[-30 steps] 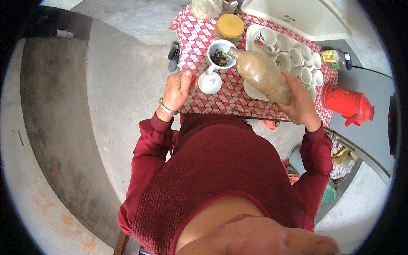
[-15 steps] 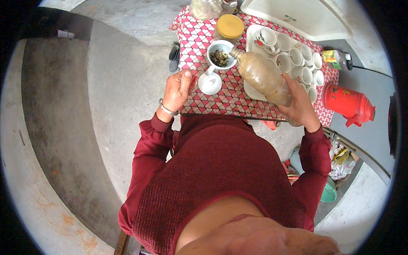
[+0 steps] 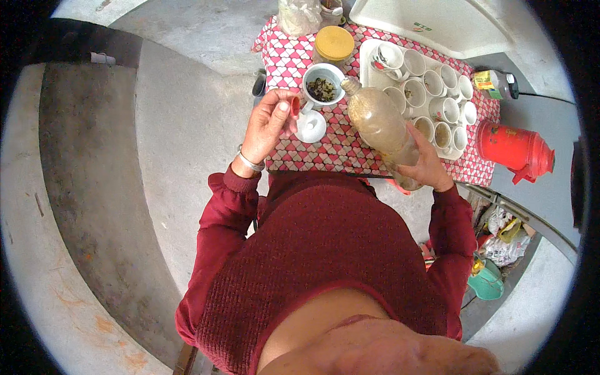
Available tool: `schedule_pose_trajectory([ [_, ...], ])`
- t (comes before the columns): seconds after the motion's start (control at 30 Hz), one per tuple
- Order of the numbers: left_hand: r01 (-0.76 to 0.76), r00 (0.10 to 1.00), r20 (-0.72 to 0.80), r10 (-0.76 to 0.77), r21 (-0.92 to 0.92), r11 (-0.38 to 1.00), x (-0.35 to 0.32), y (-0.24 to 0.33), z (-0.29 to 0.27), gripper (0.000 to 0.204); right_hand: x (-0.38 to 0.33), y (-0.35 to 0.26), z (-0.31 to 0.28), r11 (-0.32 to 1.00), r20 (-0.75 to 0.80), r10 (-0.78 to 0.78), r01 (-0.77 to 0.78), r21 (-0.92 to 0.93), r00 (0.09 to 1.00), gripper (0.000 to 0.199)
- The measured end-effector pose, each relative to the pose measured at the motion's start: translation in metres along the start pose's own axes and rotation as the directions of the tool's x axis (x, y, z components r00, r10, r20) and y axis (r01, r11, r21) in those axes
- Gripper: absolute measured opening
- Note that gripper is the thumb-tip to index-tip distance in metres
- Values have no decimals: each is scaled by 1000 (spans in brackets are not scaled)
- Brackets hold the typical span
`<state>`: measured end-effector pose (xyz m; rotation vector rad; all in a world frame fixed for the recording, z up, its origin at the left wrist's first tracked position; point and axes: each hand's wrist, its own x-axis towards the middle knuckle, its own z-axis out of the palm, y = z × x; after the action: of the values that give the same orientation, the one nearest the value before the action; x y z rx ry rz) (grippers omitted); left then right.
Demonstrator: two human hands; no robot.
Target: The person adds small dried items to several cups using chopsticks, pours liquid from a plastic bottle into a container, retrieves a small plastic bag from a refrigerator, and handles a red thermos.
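Note:
My right hand (image 3: 427, 164) is wrapped round the lower part of a clear plastic bottle (image 3: 380, 122) with brownish, dusty-looking contents. The bottle leans far over, its uncapped mouth at the right rim of a white cup (image 3: 341, 76). Dark and greenish dried leaves (image 3: 321, 90) lie inside that cup. Between the thumb and fingers of my left hand (image 3: 264, 130) is a small red bottle cap (image 3: 295, 106). A white lid with a knob (image 3: 310, 127) rests on the table just below the cup's handle, beside my left fingers.
The table has a pink heart-patterned cloth (image 3: 325, 156). On it stand a yellow-lidded jar (image 3: 334, 44), a plastic bag (image 3: 299, 17) and a white tray (image 3: 367, 59) of several mugs. A red thermos flask (image 3: 512, 150) and another plastic bottle (image 3: 494, 84) are at the right.
The bottle and my right hand have shifted slightly toward me, the mouth moving down along the cup's rim. My left hand has turned and moved up, bringing the red cap into clear sight.

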<state>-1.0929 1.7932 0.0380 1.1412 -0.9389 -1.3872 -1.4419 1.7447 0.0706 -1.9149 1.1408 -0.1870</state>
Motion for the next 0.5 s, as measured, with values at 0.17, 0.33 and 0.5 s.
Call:
schedule_pose_trajectory([
  [0.17,-27,988,147,42,-102,994,14,21,21,41,-5,6,14,988,-25,-94,96,121,995,89],
  [0.33,-22,968,248,42,-84,996,17,32,38,36,-12,-14,4,987,-4,-135,135,86,991,88],
  [0.5,22,962,271,-21,-3,1000,20,30,44,30,-25,-16,3,974,-76,-211,203,-102,975,88],
])
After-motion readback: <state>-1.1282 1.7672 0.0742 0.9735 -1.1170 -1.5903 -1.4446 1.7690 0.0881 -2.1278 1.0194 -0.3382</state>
